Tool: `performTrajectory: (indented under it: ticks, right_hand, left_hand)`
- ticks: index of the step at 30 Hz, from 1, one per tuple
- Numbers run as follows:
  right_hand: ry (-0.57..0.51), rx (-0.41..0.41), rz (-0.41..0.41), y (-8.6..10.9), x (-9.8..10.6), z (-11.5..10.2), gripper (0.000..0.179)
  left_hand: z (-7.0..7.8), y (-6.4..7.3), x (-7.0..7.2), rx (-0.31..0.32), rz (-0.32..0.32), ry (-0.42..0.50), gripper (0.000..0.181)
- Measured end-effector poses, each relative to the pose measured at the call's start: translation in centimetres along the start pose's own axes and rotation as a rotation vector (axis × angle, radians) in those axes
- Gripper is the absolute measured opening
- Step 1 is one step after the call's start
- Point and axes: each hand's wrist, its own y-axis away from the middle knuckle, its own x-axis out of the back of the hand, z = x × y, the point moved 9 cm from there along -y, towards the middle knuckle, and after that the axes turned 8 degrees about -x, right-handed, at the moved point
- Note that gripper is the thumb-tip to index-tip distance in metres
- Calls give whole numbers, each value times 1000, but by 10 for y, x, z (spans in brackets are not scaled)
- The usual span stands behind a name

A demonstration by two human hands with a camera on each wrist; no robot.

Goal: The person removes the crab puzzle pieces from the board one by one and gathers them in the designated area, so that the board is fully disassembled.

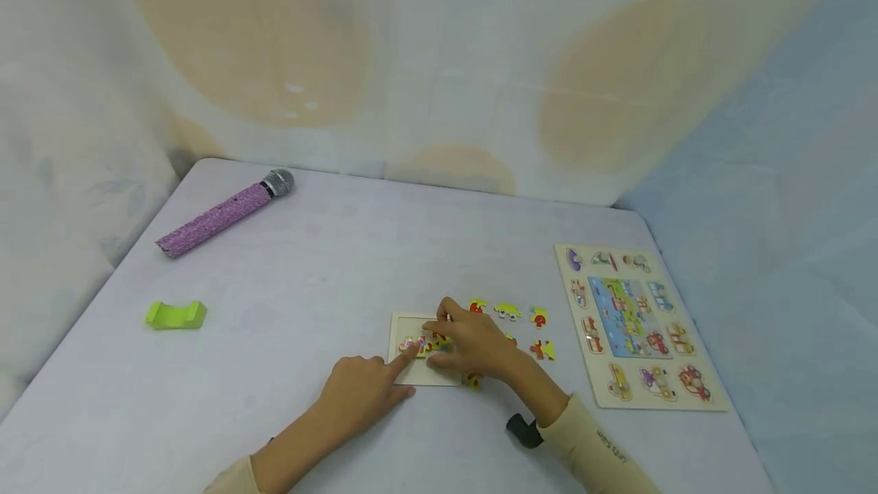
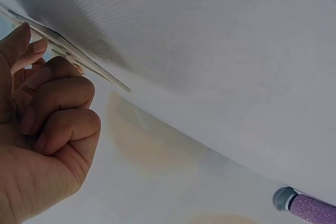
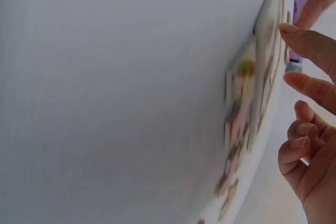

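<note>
A small wooden puzzle tray [image 1: 427,377] lies on the table with several colourful pieces in it. My left hand [image 1: 360,393] reaches in from the left, its straight index fingertip touching a puzzle piece [image 1: 410,344]. The left wrist view shows the other fingers of that hand [image 2: 58,114] curled in. Over the tray's right side, my right hand [image 1: 473,343] has thumb and a finger at opposite edges of a red and yellow puzzle piece [image 1: 440,341]. In the right wrist view, the fingertips of this hand [image 3: 315,103] stand apart at the tray [image 3: 266,61].
Loose puzzle pieces [image 1: 507,312] lie right of the tray, one [image 1: 472,381] by its lower right corner. A larger vehicle puzzle board [image 1: 661,400] is farther right. A purple microphone [image 1: 218,219] and a green block [image 1: 175,316] lie left. Fabric walls surround the table.
</note>
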Motion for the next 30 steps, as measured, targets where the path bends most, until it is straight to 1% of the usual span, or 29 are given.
performTrajectory:
  ticks: [3,6,9,12,16,19,23,27,30]
  right_hand:
    - [-26,49,21,-2,-3,-10,39]
    - [-13,90,59,-3,-3,-17,31]
    - [2,105,77,-3,-3,-20,28]
    - [9,85,62,-3,-4,-19,31]
    - [11,41,30,-4,-5,-15,33]
    - [3,16,13,-4,-5,-13,32]
    - [-9,8,1,-5,-6,-12,29]
    - [-23,13,4,-5,-6,-12,28]
    - [-38,1,-7,-5,-7,-11,29]
  left_hand:
    - [0,1,0,-13,5,13,53]
    - [-1,2,-1,-22,2,31,53]
    - [-3,3,-2,-12,-14,46,53]
    - [-9,4,-3,22,-56,51,55]
    - [-23,7,-3,94,-114,45,59]
    - [-34,9,-2,132,-123,61,65]
    - [-45,6,-5,154,-141,113,80]
    - [-55,1,-13,165,-190,171,96]
    - [-60,-2,-18,164,-228,202,104]
